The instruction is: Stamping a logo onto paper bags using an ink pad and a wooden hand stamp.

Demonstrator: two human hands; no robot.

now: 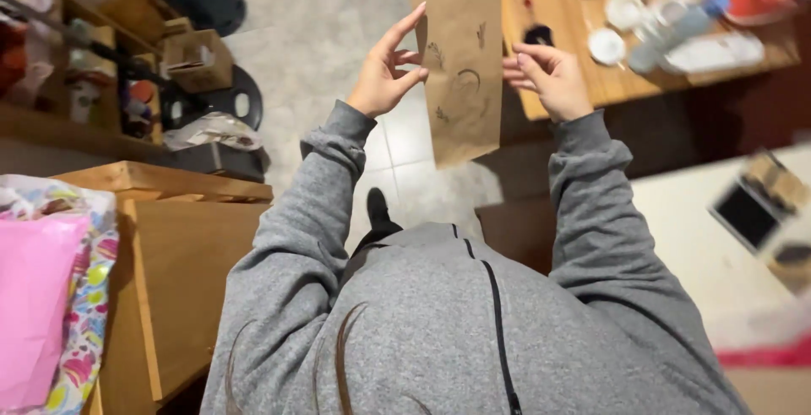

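I hold a brown paper bag (460, 60) upright in front of me, with small dark leaf drawings on its face. My left hand (387, 73) grips its left edge between thumb and fingers, the index finger stretched upward. On the bag's right edge is my right hand (549, 77), fingers curled on it. Both arms wear grey sleeves, and my grey zipped top fills the lower middle of the view.
A wooden table (566, 35) at the upper right carries white round lids, a bottle and a red object. A wooden box (182, 246) stands at the left beside pink and patterned wrapping (51, 297). Cluttered shelves (76, 60) and a small cardboard box (196, 59) sit at the upper left over a tiled floor.
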